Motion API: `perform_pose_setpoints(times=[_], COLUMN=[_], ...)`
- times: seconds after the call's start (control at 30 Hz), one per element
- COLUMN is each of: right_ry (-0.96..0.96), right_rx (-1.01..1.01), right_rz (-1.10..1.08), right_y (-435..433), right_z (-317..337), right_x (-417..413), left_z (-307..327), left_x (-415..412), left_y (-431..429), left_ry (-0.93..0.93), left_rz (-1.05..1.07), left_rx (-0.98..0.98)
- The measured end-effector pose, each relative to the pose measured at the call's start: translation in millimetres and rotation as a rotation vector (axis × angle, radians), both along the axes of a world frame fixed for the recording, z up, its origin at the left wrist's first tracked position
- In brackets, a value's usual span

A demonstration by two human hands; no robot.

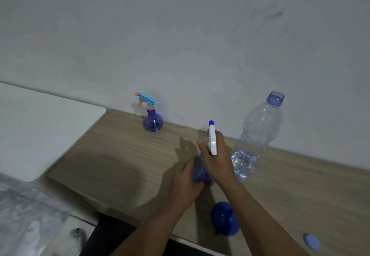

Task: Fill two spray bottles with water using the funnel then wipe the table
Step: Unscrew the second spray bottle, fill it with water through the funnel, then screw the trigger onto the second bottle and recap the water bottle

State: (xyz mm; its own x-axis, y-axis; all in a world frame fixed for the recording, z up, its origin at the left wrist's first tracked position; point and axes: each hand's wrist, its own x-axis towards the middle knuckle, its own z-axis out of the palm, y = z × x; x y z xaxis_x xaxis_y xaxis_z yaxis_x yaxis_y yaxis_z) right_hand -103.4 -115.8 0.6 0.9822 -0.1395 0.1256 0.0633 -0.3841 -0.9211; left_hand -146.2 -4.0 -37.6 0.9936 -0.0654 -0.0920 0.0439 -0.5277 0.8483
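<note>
A clear uncapped water bottle (258, 133) is stood upright, with little water inside. Just left of it the white-headed spray bottle (199, 168) is seen, well left the pink-nozzled spray bottle (152, 122), and in front the blue funnel (224, 218), laid sideways.

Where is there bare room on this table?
Bare wood lies between the round purple spray bottle and the left hand, and right of the clear plastic water bottle, behind the pale blue cap. Crowded: right hand, white-topped blue spray bottle, blue funnel.

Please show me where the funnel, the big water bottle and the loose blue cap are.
funnel (225, 218), head view, on its blue bowl.
water bottle (259, 131), head view, on its clear middle body.
cap (312, 241), head view, on its round face.
</note>
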Motion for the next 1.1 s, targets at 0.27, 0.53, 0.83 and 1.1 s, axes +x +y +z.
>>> perform_pose_setpoints(times=[0.27, 0.53, 0.83, 1.1], right_ry=[0.016, 0.283, 0.519, 0.538], right_rx=[-0.086, -0.148, -0.256, -0.313], right_rz=[0.000, 0.143, 0.222, 0.105], right_y=[18, 76, 115, 118], right_z=[49, 72, 78, 75], right_x=[-27, -86, -169, -218], left_z=[35, 76, 99, 96], left_x=[-15, -53, -112, -153], left_y=[82, 176, 228, 244], left_ry=[-0.165, -0.052, 0.080, 0.136], left_rz=[0.060, 0.056, 0.079, 0.060], left_rx=[0.223, 0.506, 0.565, 0.563])
